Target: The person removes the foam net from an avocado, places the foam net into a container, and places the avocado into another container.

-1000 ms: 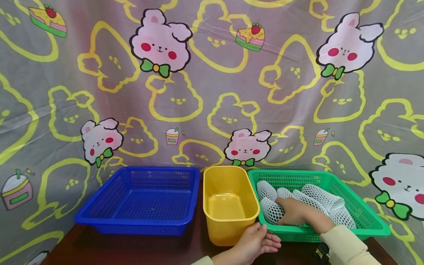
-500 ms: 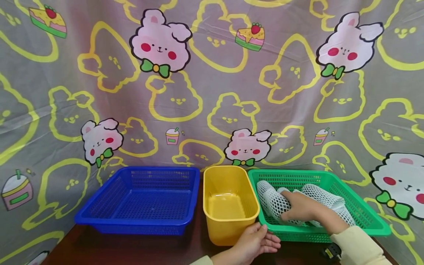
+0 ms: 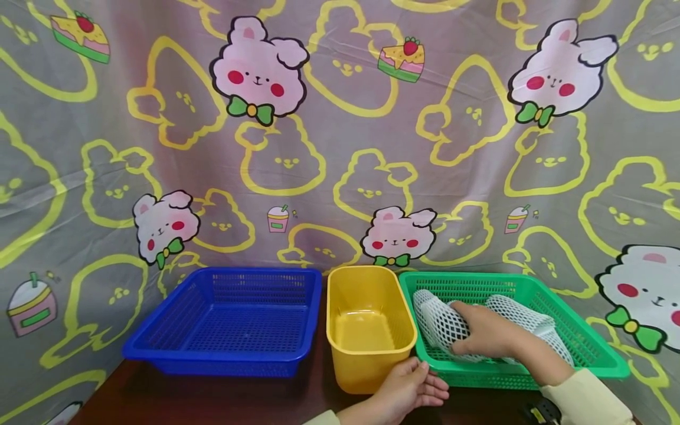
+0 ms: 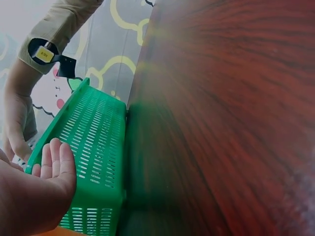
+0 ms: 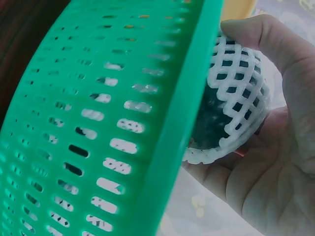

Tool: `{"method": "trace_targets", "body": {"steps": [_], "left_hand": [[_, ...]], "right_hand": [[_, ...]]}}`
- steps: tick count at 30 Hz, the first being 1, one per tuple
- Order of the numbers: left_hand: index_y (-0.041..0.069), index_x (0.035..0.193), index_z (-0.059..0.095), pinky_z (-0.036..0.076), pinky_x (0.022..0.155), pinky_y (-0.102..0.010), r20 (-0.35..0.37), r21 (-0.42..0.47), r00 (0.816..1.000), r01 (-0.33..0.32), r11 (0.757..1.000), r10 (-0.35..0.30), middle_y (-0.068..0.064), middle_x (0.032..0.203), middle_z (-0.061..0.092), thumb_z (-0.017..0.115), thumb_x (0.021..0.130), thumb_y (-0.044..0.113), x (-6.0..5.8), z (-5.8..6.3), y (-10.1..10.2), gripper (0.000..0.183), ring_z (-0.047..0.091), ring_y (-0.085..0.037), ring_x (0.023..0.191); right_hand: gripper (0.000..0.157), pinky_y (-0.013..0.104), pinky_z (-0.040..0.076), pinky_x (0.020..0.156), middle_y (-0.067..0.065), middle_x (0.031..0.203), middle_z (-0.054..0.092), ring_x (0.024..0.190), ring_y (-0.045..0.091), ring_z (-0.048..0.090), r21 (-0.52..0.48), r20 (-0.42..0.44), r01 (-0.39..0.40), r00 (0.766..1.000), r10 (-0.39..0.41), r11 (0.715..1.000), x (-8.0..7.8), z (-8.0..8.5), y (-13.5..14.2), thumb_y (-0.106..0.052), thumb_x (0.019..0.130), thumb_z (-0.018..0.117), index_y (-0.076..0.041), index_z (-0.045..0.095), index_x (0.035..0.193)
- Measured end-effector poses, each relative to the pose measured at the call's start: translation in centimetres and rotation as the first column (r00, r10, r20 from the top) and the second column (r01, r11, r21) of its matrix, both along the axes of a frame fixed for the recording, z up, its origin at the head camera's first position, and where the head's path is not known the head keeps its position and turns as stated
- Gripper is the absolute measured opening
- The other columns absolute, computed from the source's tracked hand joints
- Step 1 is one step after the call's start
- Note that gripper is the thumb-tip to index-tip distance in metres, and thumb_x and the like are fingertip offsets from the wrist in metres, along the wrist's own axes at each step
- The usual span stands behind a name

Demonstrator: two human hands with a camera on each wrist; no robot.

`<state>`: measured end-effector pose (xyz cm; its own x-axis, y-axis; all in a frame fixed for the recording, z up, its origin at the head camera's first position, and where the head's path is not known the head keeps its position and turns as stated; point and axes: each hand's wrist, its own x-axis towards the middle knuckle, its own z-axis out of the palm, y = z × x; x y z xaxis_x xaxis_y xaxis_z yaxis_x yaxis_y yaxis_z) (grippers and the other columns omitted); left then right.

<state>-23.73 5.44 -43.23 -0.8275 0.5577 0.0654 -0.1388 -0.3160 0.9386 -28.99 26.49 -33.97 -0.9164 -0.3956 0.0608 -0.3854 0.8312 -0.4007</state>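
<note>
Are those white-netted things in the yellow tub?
No, the white-netted things are in the green basket, where the right hand grips one.

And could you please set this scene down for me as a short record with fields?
Right hand: grips a white-netted item with a dark surface, at the green basket
Left hand: fingers extended, by the green basket's near left corner; contact unclear
Green basket contents: also other white-netted items
Middle container: yellow bin, between the two baskets
Left container: blue basket
Surface: reddish-brown table
Backdrop: cartoon-print cloth behind the containers
</note>
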Motion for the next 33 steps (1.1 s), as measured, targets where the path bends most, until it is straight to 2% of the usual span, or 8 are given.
{"method": "trace_targets", "body": {"steps": [7,14,19,26,30,33], "left_hand": [[-0.003,0.106,0.052,0.053,0.084,-0.047,-0.004,-0.028,1.0,-0.009,1.0,0.009,-0.017,0.096,0.067,0.034,0.107,0.013,0.0,-0.2,-0.4,0.024,0.066,-0.035,0.094],[-0.004,0.105,0.053,0.054,0.082,-0.045,-0.005,-0.082,1.0,-0.009,0.997,0.009,-0.017,0.095,0.067,0.035,0.106,0.012,0.0,-0.2,-1.0,0.024,0.067,-0.036,0.092],[-0.006,0.105,0.053,0.054,0.082,-0.046,-0.013,-0.096,1.0,0.008,0.995,-0.009,-0.021,0.097,0.067,0.036,0.106,0.01,0.2,-0.5,-1.8,0.023,0.066,-0.039,0.094],[-0.006,0.106,0.054,0.055,0.081,-0.045,-0.051,-0.107,0.998,0.031,0.994,-0.037,-0.027,0.099,0.065,0.036,0.107,0.013,0.4,-0.5,-3.2,0.026,0.065,-0.041,0.094],[-0.011,0.108,0.052,0.055,0.08,-0.044,-0.095,-0.105,0.994,0.046,0.993,-0.056,-0.033,0.102,0.063,0.033,0.107,0.014,0.5,-0.4,-4.1,0.031,0.063,-0.048,0.096],[-0.015,0.108,0.05,0.055,0.08,-0.044,-0.123,-0.096,0.99,0.053,0.994,-0.065,-0.037,0.103,0.061,0.033,0.107,0.015,0.7,-0.1,-4.9,0.034,0.06,-0.053,0.098]], "right_hand": [[0.08,0.034,0.049,0.066,0.002,0.099,0.06,0.08,0.015,0.055,-0.014,-0.042,-0.017,0.999,0.016,1.0,1.2,0.6,-0.7,-0.035,0.067,0.085,0.0,0.051,0.13],[0.081,0.03,0.05,0.066,-0.001,0.102,0.06,0.082,0.013,0.055,-0.029,-0.113,-0.061,0.992,0.057,0.998,3.1,1.3,-1.0,-0.042,0.068,0.085,-0.004,0.051,0.13],[0.081,0.029,0.051,0.068,-0.001,0.105,0.059,0.084,0.012,0.055,-0.028,-0.169,-0.079,0.983,0.074,0.996,4.2,1.8,-1.3,-0.041,0.069,0.085,-0.004,0.049,0.131],[0.076,0.028,0.052,0.07,-0.006,0.104,0.057,0.085,0.008,0.053,0.006,-0.273,-0.12,0.955,0.117,0.993,5.5,2.4,-2.1,-0.035,0.067,0.087,-0.007,0.05,0.127],[0.075,0.028,0.052,0.071,-0.011,0.102,0.056,0.084,0.006,0.052,0.04,-0.317,-0.144,0.937,0.149,0.989,6.3,2.6,-2.5,-0.036,0.066,0.088,-0.01,0.05,0.127],[0.077,0.028,0.052,0.072,-0.012,0.104,0.055,0.086,0.006,0.052,0.043,-0.319,-0.157,0.934,0.163,0.987,6.9,2.8,-2.9,-0.038,0.066,0.088,-0.013,0.049,0.128]]}}
